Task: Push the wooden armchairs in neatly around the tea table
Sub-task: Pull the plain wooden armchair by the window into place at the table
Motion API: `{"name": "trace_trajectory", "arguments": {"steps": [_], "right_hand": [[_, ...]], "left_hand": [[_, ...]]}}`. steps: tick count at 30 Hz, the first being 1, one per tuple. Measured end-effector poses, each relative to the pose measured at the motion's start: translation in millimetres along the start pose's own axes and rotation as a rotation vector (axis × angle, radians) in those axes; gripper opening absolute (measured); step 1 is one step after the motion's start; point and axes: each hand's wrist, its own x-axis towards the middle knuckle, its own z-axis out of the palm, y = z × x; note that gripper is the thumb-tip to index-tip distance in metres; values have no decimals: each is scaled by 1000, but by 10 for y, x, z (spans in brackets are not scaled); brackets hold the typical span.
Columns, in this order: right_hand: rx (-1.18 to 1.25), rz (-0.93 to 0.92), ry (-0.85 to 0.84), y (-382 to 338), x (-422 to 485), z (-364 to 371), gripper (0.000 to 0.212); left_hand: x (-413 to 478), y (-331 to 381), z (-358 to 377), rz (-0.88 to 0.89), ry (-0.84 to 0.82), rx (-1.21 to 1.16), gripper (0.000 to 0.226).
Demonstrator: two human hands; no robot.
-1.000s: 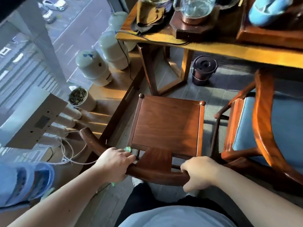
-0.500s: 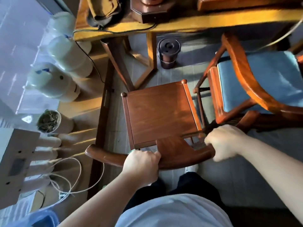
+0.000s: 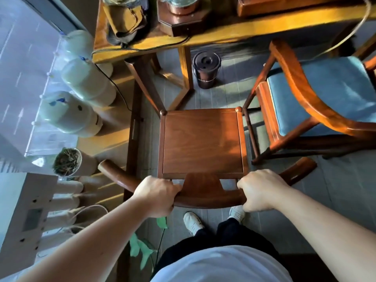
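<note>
Both hands, left (image 3: 156, 195) & right (image 3: 261, 191), fingers clenched on the back rail of the bare armchair (image 3: 202, 140), seat pointing straight ahead twd the table (image 3: 264, 27), front edge near its leg (image 3: 146, 82), not under yet.

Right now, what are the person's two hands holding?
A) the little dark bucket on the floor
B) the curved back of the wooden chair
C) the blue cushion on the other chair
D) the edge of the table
B: the left hand and the right hand are both wrapped around the curved back of the wooden chair.
</note>
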Motion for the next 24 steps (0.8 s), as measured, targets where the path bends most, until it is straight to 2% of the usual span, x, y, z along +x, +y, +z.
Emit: {"name": "trace_trajectory", "arguments": {"steps": [4,8,13,16,20,24], "right_hand": [[39,35,71,37,-32,-28,22],[-65,79,324,95,-48,147,26],[-78,93,347,310,-12,197,26],[-78,94,429,517,-30,182,27],[-143,132,270,734,-42,-64,34],[-127,161,237,820,43,-208,36]], "left_hand": [[149,-98,-127,-8,22,38,20],[286,-88,-220,-71,47,14,20],[396,16,-233,-79,81,10,20],[518,89,-261,-64,98,8,20],[686,205,-364,-30,137,14,19],[848,108,-438,-12,177,28,24]]}}
